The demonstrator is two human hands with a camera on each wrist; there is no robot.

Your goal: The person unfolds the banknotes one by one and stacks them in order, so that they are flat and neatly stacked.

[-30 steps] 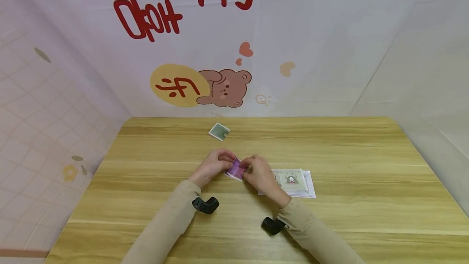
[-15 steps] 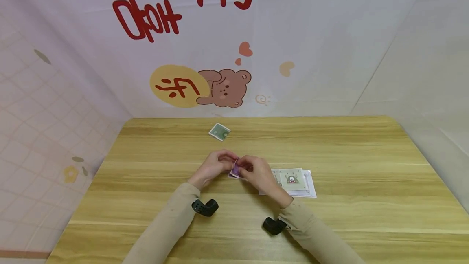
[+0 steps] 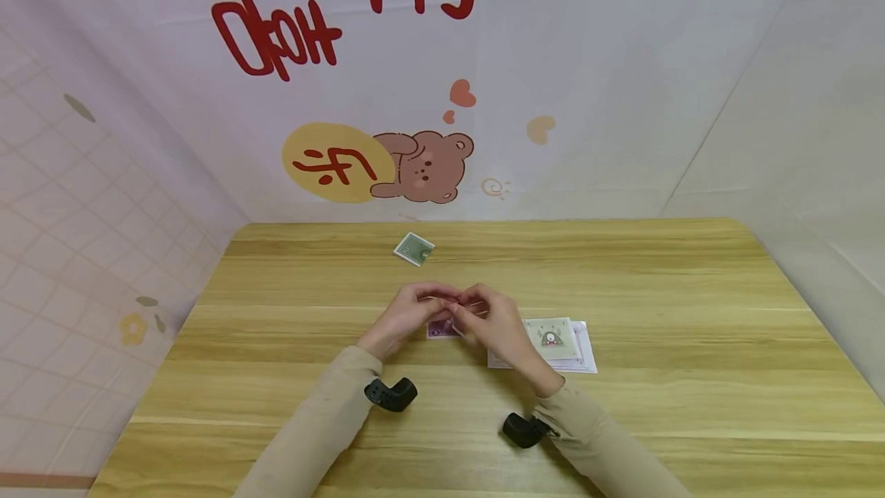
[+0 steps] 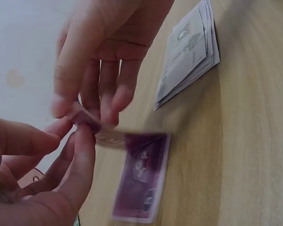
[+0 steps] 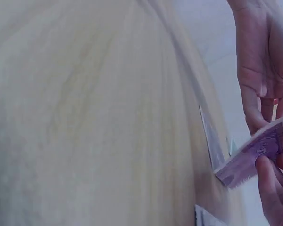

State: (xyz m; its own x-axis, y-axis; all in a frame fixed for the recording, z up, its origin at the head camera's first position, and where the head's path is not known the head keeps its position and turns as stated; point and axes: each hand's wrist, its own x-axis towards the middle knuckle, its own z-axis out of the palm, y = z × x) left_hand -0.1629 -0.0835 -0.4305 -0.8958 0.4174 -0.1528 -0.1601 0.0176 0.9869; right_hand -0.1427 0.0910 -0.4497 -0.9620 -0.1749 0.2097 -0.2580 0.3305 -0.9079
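Observation:
Both hands meet over a purple play banknote near the middle of the table. In the left wrist view, part of the purple paper lies flat, and a blurred strip bends up to the fingertips; whether this is one note or two I cannot tell. My left hand pinches the raised purple paper from the left. From the right, my right hand pinches it too, fingertips close together. The right wrist view shows the purple face of the raised paper tilted between both hands.
A loose stack of pale play banknotes lies just right of the right hand. Farther back sits a small green folded note. Behind the wooden table hangs a printed white cloth.
The purple paper, earlier facing up between the hands, is now bent and raised. The fingertips of both hands have drawn together, the right hand shifting slightly right. Green note and stack stay put.

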